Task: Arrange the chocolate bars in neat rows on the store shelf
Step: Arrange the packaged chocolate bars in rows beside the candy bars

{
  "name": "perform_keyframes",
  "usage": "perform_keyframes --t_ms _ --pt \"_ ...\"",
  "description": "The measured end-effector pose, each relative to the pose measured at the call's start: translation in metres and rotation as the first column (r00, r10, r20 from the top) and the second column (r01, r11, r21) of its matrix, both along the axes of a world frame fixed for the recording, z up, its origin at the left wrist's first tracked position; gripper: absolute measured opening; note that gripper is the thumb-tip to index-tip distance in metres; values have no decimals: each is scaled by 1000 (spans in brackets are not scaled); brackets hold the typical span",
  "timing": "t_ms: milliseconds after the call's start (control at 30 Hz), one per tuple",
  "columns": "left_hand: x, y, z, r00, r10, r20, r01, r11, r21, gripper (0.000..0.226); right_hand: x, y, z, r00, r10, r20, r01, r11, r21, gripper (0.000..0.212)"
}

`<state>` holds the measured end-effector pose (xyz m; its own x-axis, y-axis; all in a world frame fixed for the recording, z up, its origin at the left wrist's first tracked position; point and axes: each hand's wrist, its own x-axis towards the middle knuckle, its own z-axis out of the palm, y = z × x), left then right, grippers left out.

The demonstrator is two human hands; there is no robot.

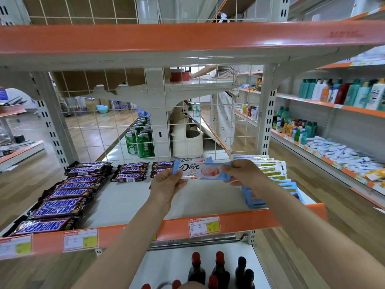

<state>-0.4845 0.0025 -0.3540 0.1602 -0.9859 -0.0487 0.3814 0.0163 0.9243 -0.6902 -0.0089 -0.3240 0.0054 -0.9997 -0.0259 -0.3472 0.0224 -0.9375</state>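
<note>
A light blue Dove chocolate bar (199,170) hangs level above the white shelf (125,199), held at both ends. My left hand (166,184) pinches its left end and my right hand (242,173) pinches its right end. Another Dove bar (193,160) lies just behind it at the back of the shelf. Snickers bars (66,193) run in a long row down the left side, with shorter Snickers stacks (131,171) at the back. A pile of blue and white bars (270,172) lies on the right, partly hidden by my right arm.
An orange price rail (208,226) edges the shelf front. A wire grid (104,122) backs it, with green cans (139,140) behind. Dark bottles (218,268) stand on the shelf below. The shelving at right holds bottles (343,92). A person (225,105) stands beyond the grid.
</note>
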Motion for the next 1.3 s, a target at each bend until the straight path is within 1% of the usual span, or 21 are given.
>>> perform_keyframes --t_ms 33,67,167,200,300,367,433,533,600,667,833,933,1033,1100,1167,1233,1267,1300 --pt "0 1 -1 1000 -11 2 11 1000 -6 10 0 -1 -2 1000 -7 -2 7 999 -35 35" --pt "0 1 -2 1000 -23 7 23 1000 -11 10 1 -1 -3 1000 -13 10 14 998 -61 30" --pt "4 2 -1 998 -61 36 60 998 7 1 4 -1 0 993 -14 120 27 994 -109 10" --pt "6 2 -2 996 -65 57 64 998 19 6 4 -1 2 990 -21 142 38 992 -122 7" --pt "15 -1 -2 997 -57 47 55 998 44 18 3 0 5 987 -34 158 57 988 -144 8" --pt "18 -2 -1 998 -69 6 68 997 46 17 2 -1 5 990 -27 139 49 986 -160 9" --pt "18 -1 0 995 -96 10 96 995 38 12 3 -1 5 994 -20 109 38 984 -172 10" --pt "16 -1 0 994 -98 44 97 995 29 3 5 0 3 996 3 89 14 982 -190 10" --pt "16 -1 -1 996 -67 51 66 998 19 4 7 -1 1 995 5 95 14 980 -200 9" --pt "16 -2 -2 995 -44 87 44 999 6 4 8 -2 -2 996 -10 88 28 978 -205 8" --pt "16 -5 -6 978 4 207 -2 1000 -6 6 8 -6 -6 1000 -26 6 26 973 -228 11" --pt "17 -11 -5 935 16 355 -31 999 37 11 9 -11 -9 997 -24 -68 8 974 -228 16" --pt "20 -19 -3 859 -43 510 -22 992 121 8 9 -23 -15 981 -46 -188 0 971 -239 22" --pt "21 -29 -1 808 -55 587 -44 987 154 8 11 -34 -18 971 -75 -227 17 970 -244 24" --pt "21 -43 1 769 -21 639 -87 987 138 9 15 -47 -19 956 -87 -279 18 971 -240 28" --pt "21 -59 4 739 10 674 -116 987 112 8 18 -63 -20 940 -99 -327 23 973 -229 27" --pt "20 -67 6 709 16 705 -120 988 99 8 21 -71 -20 935 -114 -336 38 974 -224 26" --pt "20 -75 6 657 19 754 -120 989 80 14 24 -79 -20 933 -134 -335 59 973 -225 27"
